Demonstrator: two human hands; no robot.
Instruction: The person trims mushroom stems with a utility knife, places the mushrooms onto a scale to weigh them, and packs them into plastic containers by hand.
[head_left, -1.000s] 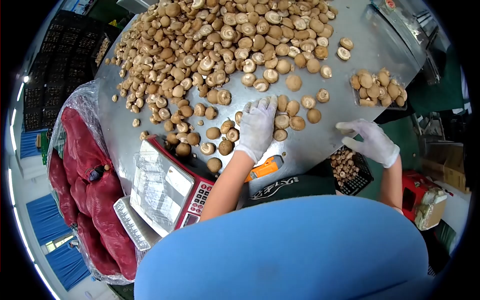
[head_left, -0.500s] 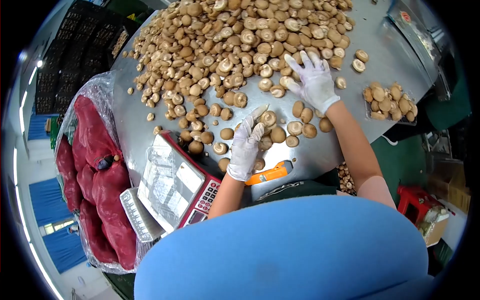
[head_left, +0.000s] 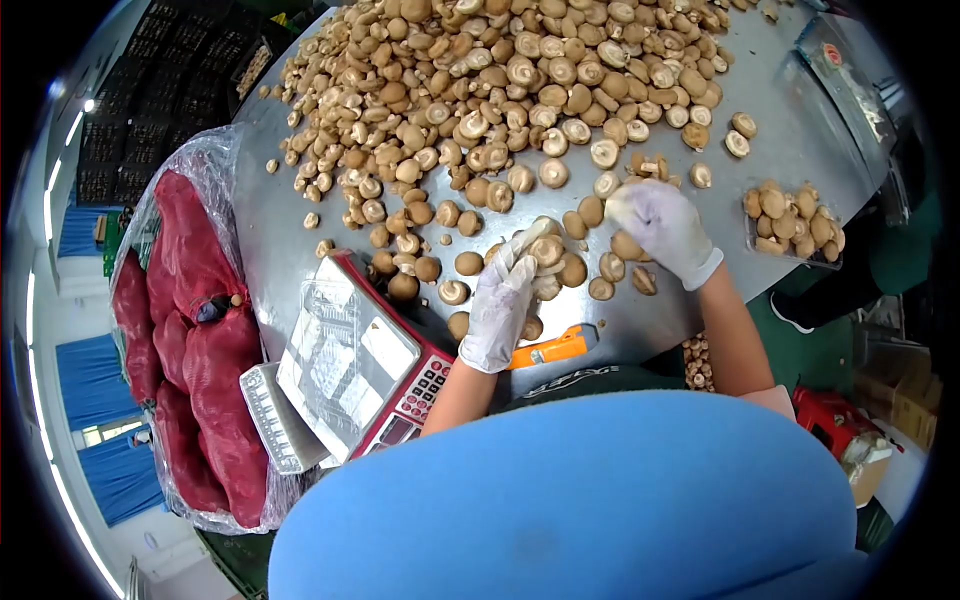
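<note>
My left hand [head_left: 502,300], in a white glove, is curled round a mushroom [head_left: 547,250] that shows between thumb and fingers. Several loose mushrooms lie beside it on the metal table [head_left: 640,325]. To its right, my gloved right hand [head_left: 664,228] is bent down over mushrooms, its fingers drawn together; what they hold, if anything, is hidden. A large heap of mushrooms [head_left: 470,80] spreads beyond both hands. Just below my left hand lies an orange tool [head_left: 552,348].
A red scale [head_left: 360,360] with a clear tray on it stands at the left, next to red mesh sacks [head_left: 215,350] in plastic. A filled mushroom tray [head_left: 793,222] sits at the right. Black crates [head_left: 150,100] are stacked at the upper left.
My right hand has drawn back from the heap's edge, and its spread fingers have closed. My left hand's fingers have closed more round a mushroom. The view has shifted slightly.
</note>
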